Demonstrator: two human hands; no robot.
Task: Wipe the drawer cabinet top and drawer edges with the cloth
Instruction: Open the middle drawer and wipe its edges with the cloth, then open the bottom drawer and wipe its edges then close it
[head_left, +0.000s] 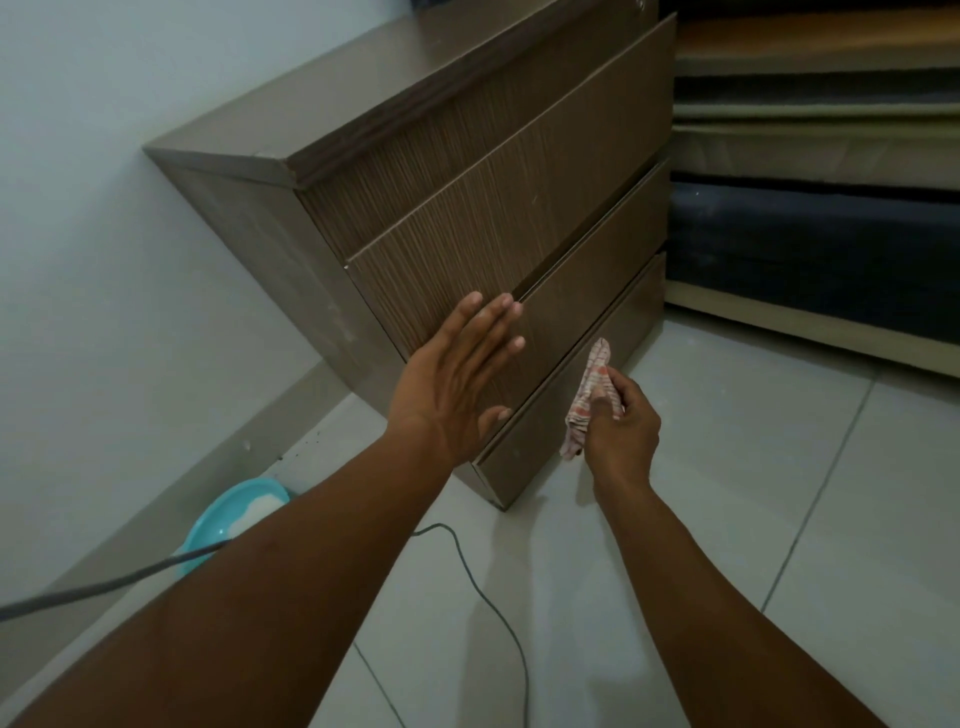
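A brown wood-grain drawer cabinet (498, 171) stands against the wall, with three drawer fronts facing me. My left hand (457, 379) is open and flat, palm against the lower left part of the middle drawer fronts. My right hand (621, 421) grips a bunched pink-and-white striped cloth (589, 395), held at the top edge of the bottom drawer (550, 431), which stands slightly out from the cabinet. The cloth's ends stick out above and below my fist.
A turquoise basin (234, 514) with something white in it sits on the floor by the wall at left. A grey cable (498, 613) runs across the pale floor tiles. A bed frame with stacked mattresses (810, 171) stands to the right of the cabinet.
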